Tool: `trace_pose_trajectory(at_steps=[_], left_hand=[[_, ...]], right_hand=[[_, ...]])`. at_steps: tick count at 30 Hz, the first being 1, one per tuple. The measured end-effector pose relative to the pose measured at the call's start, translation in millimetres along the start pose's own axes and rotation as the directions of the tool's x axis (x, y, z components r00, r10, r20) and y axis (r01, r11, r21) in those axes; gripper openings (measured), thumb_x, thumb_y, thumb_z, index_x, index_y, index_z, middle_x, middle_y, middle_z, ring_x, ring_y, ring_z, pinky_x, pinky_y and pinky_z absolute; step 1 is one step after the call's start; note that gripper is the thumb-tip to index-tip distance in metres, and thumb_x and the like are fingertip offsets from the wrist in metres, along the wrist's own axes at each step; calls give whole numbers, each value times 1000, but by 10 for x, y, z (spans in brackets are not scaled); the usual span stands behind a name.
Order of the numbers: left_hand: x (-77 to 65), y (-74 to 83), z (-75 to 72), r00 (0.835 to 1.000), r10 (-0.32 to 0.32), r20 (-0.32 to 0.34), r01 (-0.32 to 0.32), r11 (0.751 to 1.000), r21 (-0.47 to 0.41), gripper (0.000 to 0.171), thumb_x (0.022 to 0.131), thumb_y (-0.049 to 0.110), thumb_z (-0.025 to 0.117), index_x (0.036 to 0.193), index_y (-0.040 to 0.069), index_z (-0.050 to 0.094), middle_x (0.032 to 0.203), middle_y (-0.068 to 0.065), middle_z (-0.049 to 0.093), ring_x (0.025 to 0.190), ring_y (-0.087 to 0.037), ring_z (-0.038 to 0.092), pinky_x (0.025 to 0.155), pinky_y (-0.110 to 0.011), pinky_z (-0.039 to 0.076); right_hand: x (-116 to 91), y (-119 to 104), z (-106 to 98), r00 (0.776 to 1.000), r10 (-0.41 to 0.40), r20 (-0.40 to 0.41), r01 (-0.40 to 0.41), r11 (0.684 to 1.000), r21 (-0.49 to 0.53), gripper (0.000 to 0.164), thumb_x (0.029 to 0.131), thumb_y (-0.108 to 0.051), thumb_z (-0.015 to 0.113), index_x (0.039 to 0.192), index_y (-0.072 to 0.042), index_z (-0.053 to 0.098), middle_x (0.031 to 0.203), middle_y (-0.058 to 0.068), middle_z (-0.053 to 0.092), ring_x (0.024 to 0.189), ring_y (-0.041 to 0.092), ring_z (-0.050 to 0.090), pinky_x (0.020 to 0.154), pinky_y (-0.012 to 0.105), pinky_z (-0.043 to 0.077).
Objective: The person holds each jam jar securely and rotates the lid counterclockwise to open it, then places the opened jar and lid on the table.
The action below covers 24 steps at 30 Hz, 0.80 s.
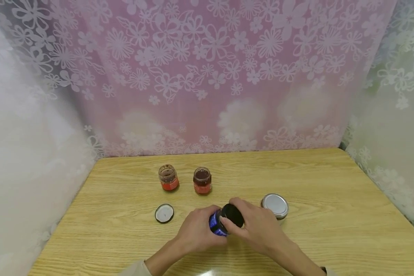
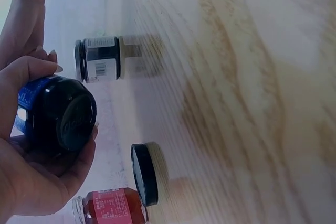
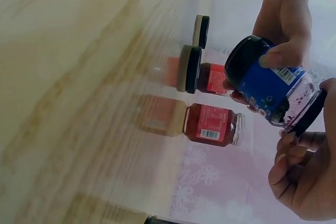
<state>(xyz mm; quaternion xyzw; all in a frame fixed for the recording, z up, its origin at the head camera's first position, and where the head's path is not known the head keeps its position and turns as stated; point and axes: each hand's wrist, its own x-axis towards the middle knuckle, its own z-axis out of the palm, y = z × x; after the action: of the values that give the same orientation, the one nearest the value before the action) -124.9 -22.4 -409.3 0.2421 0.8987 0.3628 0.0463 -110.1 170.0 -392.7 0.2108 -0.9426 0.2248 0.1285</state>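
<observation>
My left hand [image 1: 201,232] holds a glass jar with a blue label [image 1: 218,223] tilted above the table. The fingers of my right hand [image 1: 258,230] grip its black lid [image 1: 233,215], which sits on the jar's mouth. In the right wrist view the blue-labelled jar [image 3: 268,85] slants between both hands, with dark residue inside the glass near the lid [image 3: 307,114]. From the left wrist view, the jar's dark base [image 2: 76,121] faces the camera, the left hand [image 2: 37,182] wrapped around it.
Two lidless jars with red labels, a left one [image 1: 169,179] and a right one [image 1: 202,181], stand behind the hands. A loose lid [image 1: 164,213] lies left, inner side up; the right wrist view shows a second loose lid [image 3: 189,69]. A silver-topped jar [image 1: 275,205] stands beside my right hand.
</observation>
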Motion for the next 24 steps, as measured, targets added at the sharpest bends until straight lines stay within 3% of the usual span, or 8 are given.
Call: trace_pose_trajectory(at_steps=[7, 24], left_hand=[[-37, -39, -32, 999, 47, 24, -47, 999, 9, 49, 64, 35, 78, 108, 20, 64, 82, 16, 56, 68, -2, 52, 58, -21, 44], [-89, -74, -68, 991, 125, 41, -122, 990, -69, 44, 64, 32, 79, 105, 25, 65, 85, 18, 58, 71, -1, 53, 60, -19, 45]], right_hand=[[-6, 21, 64, 996, -59, -68, 64, 995, 78, 27, 85, -49, 66, 98, -26, 60, 77, -18, 58, 55, -4, 45, 46, 17, 37], [-19, 29, 138, 969, -142, -201, 187, 956, 226, 26, 75, -36, 75, 95, -29, 60, 66, -18, 47, 52, -5, 42, 43, 11, 33]])
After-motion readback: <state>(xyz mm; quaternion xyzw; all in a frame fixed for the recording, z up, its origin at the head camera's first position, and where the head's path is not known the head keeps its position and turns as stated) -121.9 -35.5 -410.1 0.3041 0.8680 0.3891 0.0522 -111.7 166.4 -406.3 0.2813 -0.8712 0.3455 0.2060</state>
